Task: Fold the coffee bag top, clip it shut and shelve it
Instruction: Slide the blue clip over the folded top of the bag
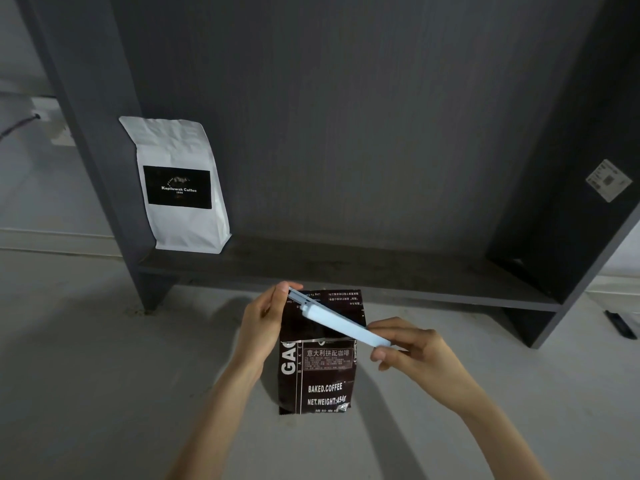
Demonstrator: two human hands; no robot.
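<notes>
A dark brown coffee bag [317,372] with white lettering stands upright on the pale floor, its top flap folded over. A long pale blue clip [341,323] lies slanted across the bag's upper part. My left hand [265,322] pinches the clip's far left end at the bag's top corner. My right hand [410,351] grips the clip's near right end between thumb and fingers. Whether the clip is snapped onto the fold I cannot tell.
A dark grey shelf unit [346,271] stands just behind the bag, its low board running left to right. A white coffee bag [180,188] with a black label stands at the shelf's left end. A dark object [621,325] lies on the floor at far right.
</notes>
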